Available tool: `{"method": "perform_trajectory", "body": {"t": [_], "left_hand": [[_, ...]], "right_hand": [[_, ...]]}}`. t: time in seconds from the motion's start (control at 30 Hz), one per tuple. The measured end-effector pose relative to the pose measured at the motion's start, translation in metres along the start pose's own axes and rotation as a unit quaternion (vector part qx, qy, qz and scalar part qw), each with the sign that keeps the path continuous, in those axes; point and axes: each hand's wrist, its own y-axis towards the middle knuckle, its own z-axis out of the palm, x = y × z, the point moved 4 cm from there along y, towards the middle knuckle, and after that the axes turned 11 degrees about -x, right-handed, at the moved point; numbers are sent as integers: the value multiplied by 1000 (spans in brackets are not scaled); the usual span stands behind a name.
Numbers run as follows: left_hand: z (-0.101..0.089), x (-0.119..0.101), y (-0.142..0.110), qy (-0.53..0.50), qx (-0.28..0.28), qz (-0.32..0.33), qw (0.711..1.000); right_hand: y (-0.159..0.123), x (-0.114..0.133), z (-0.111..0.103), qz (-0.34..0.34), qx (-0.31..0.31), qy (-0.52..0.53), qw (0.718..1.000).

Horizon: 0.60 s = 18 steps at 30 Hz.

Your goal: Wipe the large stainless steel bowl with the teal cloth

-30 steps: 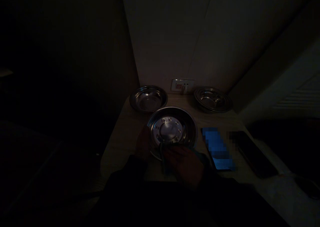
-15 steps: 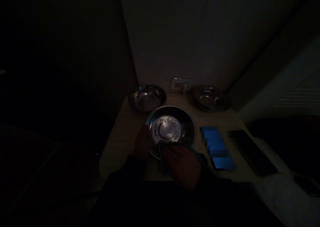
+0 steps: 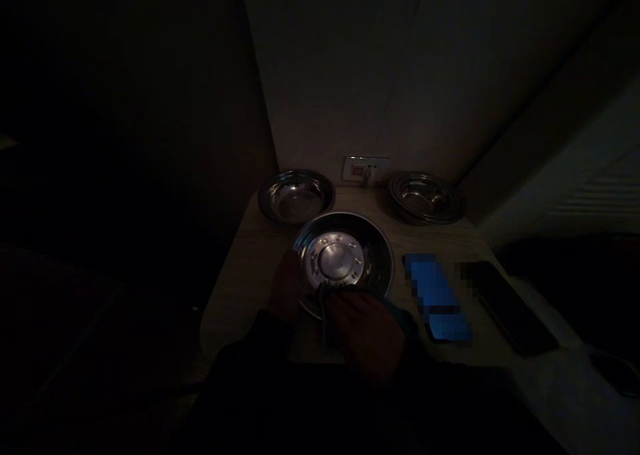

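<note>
The scene is very dark. A steel plate (image 3: 345,258) is tilted up off a small wooden table (image 3: 250,275), its shiny face toward me. My left hand (image 3: 285,288) grips the plate's left rim. My right hand (image 3: 367,328) is closed on a dark cloth (image 3: 327,305) and presses it against the plate's lower edge.
Two more steel plates rest at the table's back, one on the left (image 3: 297,197) and one on the right (image 3: 427,198). A wall socket (image 3: 366,169) sits between them. A lit, blurred phone (image 3: 437,298) and a dark phone (image 3: 510,305) lie to the right.
The cloth and my right hand shifted slightly along the plate's lower edge. The plate's tilt wobbled a little; my left hand kept its grip.
</note>
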Motion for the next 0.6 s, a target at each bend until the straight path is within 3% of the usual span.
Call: {"method": "perform_trajectory", "body": {"t": [0.37, 0.6], "left_hand": [[2, 11, 0, -27, -16, -71, 997], [2, 4, -1, -3, -20, -64, 998]], "right_hand": [[5, 1, 2, 37, 41, -2, 998], [9, 3, 4, 45, 40, 12, 998]]}}
